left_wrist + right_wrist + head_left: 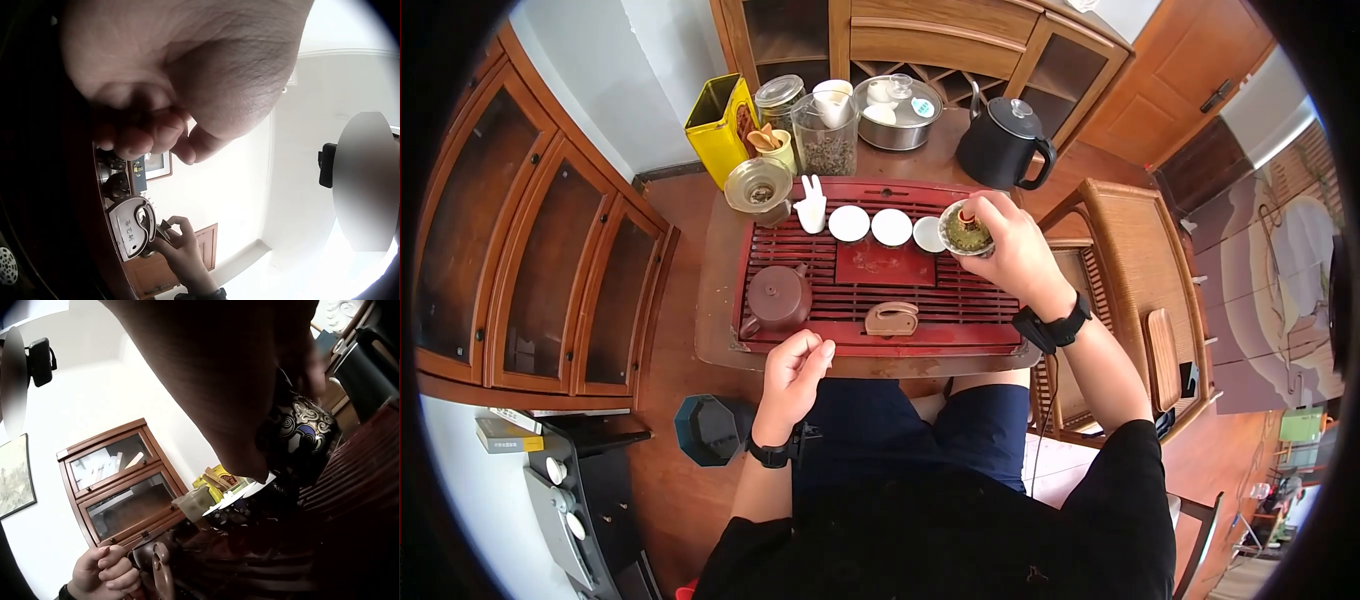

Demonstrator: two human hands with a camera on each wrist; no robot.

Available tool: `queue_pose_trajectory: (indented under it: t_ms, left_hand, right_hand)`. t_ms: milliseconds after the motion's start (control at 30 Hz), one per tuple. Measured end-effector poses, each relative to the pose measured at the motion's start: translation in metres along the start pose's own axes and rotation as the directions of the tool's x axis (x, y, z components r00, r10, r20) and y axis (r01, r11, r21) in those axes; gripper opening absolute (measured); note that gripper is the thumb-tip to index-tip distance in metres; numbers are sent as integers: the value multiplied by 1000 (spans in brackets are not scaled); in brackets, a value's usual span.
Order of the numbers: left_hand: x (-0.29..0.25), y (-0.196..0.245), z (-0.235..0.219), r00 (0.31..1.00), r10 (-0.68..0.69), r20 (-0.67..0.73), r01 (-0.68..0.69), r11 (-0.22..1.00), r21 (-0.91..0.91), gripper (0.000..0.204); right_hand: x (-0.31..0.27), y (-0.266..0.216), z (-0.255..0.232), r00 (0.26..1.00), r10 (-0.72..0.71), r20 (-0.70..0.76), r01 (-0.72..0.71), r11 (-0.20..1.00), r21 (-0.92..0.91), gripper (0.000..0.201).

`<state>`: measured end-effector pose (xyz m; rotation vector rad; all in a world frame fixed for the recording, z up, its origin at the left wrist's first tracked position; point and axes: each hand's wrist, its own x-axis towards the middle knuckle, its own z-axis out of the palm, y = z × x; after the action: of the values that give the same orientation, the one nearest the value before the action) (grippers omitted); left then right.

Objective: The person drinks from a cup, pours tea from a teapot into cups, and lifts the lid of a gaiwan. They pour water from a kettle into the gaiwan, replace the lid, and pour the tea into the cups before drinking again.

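My right hand (1010, 250) grips a gaiwan (967, 241) at the right end of the tea tray (960, 337), with a finger at the knob on its greenish top. The gaiwan's outside shows a dark, gold-swirled pattern in the right wrist view. Beside it, a row of three white-lined cups (891, 227) runs to the left. My left hand (793, 378) hovers near the tray's front edge, its fingers loosely curled round nothing. In front of that hand are a brown clay teapot (778, 298) and a flat tan piece with a looped cut-out (891, 319).
A white hand-shaped figure (811, 206) and a strainer on a pitcher (758, 186) stand at the tray's back left. Behind are a yellow tin (722, 125), a clear tub of leaves (825, 145), a lidded steel pot (897, 125) and a black kettle (1004, 145).
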<state>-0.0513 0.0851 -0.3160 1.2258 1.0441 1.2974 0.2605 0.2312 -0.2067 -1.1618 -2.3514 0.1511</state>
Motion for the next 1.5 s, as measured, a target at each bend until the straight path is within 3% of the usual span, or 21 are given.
queue_pose_trajectory:
  t_ms: [200,1500]
  left_hand:
    - [0,-1,-2,1000,-14,7,14,1000,16,29]
    - [0,4,0,1000,-8,3,8,1000,9,29]
  right_hand:
    - [3,1,-1,999,-43,3,43,995,-86,55]
    - [22,-8,-17,973,-144,180,182,960,-214,61]
